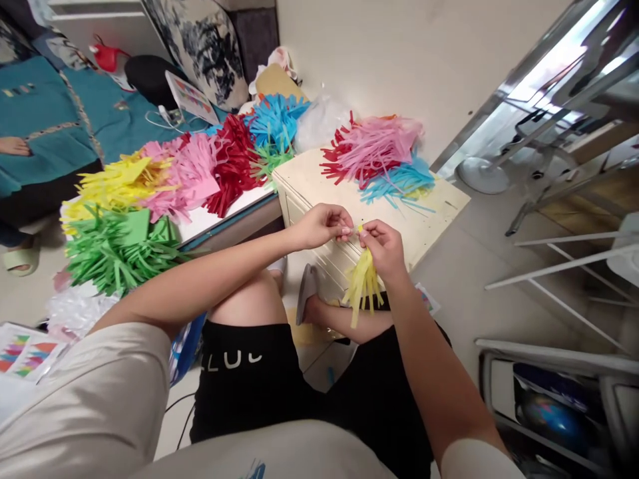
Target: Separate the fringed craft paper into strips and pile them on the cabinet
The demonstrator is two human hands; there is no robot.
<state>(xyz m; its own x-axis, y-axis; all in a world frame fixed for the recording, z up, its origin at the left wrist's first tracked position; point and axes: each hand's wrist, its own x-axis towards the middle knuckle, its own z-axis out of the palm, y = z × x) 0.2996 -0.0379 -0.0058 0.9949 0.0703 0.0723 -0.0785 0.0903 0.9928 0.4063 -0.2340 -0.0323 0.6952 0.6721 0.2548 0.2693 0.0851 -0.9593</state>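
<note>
My right hand pinches the top of a yellow paper tassel, whose cut strips hang down below the fingers. Close beside it, my left hand has its thumb and fingers pressed together near the tassel's top. Whatever lies between the left fingertips is too small to make out. Both hands are over the front edge of a cream cabinet. On that cabinet lies a pile of pink tassels, with red ones beside it and blue tassels in front.
On a white table at left lie green tassels, yellow tassels, pink tassels, dark red tassels and blue tassels. Another person's hand shows at far left. Metal-framed furniture stands at right.
</note>
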